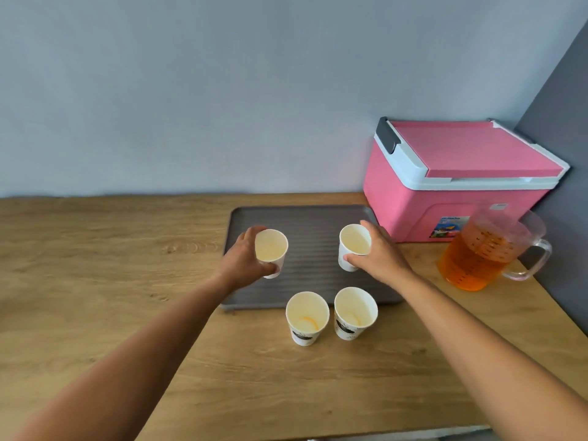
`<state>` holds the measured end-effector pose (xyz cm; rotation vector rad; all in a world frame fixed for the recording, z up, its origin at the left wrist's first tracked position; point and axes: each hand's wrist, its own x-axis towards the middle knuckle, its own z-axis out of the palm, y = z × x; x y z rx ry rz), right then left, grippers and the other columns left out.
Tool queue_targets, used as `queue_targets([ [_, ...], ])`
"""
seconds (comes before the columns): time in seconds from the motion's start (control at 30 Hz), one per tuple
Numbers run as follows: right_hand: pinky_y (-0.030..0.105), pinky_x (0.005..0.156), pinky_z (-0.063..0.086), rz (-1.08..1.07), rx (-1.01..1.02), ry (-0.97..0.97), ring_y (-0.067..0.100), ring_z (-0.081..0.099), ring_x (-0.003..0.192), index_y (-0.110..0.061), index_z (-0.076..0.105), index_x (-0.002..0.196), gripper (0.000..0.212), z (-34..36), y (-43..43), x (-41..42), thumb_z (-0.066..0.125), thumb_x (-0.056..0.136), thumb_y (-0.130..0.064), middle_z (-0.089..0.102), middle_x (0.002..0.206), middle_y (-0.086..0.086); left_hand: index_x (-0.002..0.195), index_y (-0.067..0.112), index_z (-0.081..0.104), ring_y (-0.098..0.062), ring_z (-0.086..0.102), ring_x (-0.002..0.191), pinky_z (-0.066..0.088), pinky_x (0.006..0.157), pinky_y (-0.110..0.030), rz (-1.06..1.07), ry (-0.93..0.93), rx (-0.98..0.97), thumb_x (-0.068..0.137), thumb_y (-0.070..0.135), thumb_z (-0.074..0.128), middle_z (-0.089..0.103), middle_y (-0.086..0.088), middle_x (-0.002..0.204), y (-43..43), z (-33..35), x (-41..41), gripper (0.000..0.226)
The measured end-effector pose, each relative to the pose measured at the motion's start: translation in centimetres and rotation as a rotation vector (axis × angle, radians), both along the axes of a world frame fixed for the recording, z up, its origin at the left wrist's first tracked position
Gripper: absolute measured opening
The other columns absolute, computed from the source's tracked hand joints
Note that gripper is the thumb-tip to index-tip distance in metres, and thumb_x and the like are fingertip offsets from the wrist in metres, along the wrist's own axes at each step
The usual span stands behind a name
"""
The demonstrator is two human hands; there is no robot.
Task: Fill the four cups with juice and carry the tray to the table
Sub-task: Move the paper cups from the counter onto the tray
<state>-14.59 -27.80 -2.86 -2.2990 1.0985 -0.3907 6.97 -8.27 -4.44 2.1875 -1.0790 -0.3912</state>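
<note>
Left grip (245, 259) is curled round the left cup (271, 251); right grip (378, 253) is curled round the right cup (354, 246). Both cups are upright over the grey tray (311, 224); contact with it cannot be told. The tray lies near the far edge of the bench (95, 249). Third cup (307, 316) and fourth cup (355, 311) stand side by side on the bench at the tray's near rim. Juice jug (480, 253), part full, stands by the right edge; pink cooler (445, 173) sits in the far right corner.

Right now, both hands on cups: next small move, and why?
Probably set the left cup and right cup down on the tray and release: left hand and right hand each grip one over it, unfilled. Two near cups stand off the tray; the pitcher stands untouched.
</note>
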Motion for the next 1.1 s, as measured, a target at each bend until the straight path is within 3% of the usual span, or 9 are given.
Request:
queue_targets([
  [0.17,0.031,0.105,0.037,0.039,0.053,0.031,0.023,0.043,0.132,-0.022,0.030,0.149,0.093,-0.6,-3.4,4.5,0.079,0.071,-0.037,0.042,0.145,0.006,0.141,0.028,0.033,-0.023,0.050,0.120,0.041,0.094,-0.030,0.031,0.037,0.015,0.066,0.032,0.083,0.044,-0.005,0.142,-4.6,-0.6,1.8,0.091],
  [0.3,0.033,0.098,0.045,0.053,-0.055,0.060,0.024,0.053,0.121,-0.020,0.043,0.138,0.087,-0.8,-5.7,7.0,0.075,0.063,-0.050,0.056,0.131,0.004,0.141,0.028,0.035,-0.023,0.051,0.120,0.042,0.096,-0.032,0.067,0.077,0.024,0.066,0.031,0.083,0.047,-0.005,0.139,-7.6,-0.9,3.3,0.090],
  [0.43,0.029,0.100,0.036,0.080,0.037,0.054,0.024,0.046,0.129,-0.017,0.033,0.148,0.093,-1.7,-7.3,9.4,0.080,0.070,-0.037,0.046,0.144,0.007,0.140,0.031,0.035,-0.025,0.053,0.118,0.045,0.096,-0.039,0.109,0.095,0.024,0.066,0.029,0.082,0.050,-0.003,0.135,-9.9,-1.2,4.5,0.087],
  [0.8,0.033,0.106,0.035,0.106,0.064,0.042,0.023,0.037,0.137,-0.020,0.023,0.152,0.096,-3.3,-9.4,11.3,0.078,0.075,-0.036,0.033,0.150,0.006,0.146,0.030,0.029,-0.026,0.051,0.122,0.043,0.098,-0.036,0.133,0.105,0.063,0.069,0.029,0.081,0.049,-0.005,0.141,-12.5,-2.0,6.0,0.093],
  [1.1,0.038,0.111,0.032,0.097,0.013,0.012,0.024,0.032,0.139,-0.023,0.015,0.154,0.114,-2.6,-8.4,9.6,0.084,0.065,-0.043,0.035,0.149,0.009,0.154,0.031,0.001,-0.027,0.036,0.137,0.034,0.107,-0.039,0.143,0.116,0.013,0.070,0.028,0.082,0.030,-0.011,0.150,-11.4,-1.5,5.0,0.118],
])
